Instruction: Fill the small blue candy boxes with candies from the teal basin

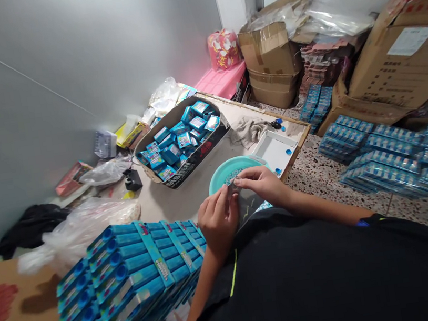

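Note:
Both hands meet over the near edge of a turquoise basin (pixel 213 174) that contains many small pale-blue pieces. My left hand (pixel 218 218) is closed, its fingertips pinching a small greyish piece (pixel 233 183) too small to name. From the other side, the thumb and forefinger of my right hand (pixel 262 184) pinch the same piece. Part of the basin is hidden behind my hands and forearms. Just beyond it, a white tray (pixel 271 147) holds a few blue round caps. A black cardboard tray (pixel 201 158) full of small blue boxes stands on the table behind.
Stacked blue packs (pixel 140 261) rise close by my left forearm. Clear-wrapped blue packs (pixel 384 152) cover part of the floor at right. A grey cloth (pixel 249 130) lies beside the white tray. Large cardboard cartons (pixel 399 60) and a plastic bag (pixel 83 226) flank the table.

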A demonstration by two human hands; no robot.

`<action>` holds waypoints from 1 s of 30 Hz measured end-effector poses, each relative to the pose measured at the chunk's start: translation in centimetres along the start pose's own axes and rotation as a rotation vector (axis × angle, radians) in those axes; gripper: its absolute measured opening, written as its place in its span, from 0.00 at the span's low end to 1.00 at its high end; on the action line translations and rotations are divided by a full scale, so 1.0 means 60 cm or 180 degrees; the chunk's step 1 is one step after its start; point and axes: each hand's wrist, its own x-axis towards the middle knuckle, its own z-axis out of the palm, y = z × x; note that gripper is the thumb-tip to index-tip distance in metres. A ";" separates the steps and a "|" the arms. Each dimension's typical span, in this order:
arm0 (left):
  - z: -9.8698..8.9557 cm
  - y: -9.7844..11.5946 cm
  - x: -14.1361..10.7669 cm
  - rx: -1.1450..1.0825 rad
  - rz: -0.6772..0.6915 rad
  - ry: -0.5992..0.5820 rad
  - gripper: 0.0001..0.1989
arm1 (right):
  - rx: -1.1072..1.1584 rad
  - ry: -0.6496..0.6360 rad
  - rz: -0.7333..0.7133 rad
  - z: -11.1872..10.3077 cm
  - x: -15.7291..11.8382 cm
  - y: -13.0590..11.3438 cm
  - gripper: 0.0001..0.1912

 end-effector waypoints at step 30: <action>0.004 -0.014 -0.007 -0.0068 0.0239 -0.0067 0.20 | 0.0208 0.0007 0.0038 0.003 0.001 0.015 0.09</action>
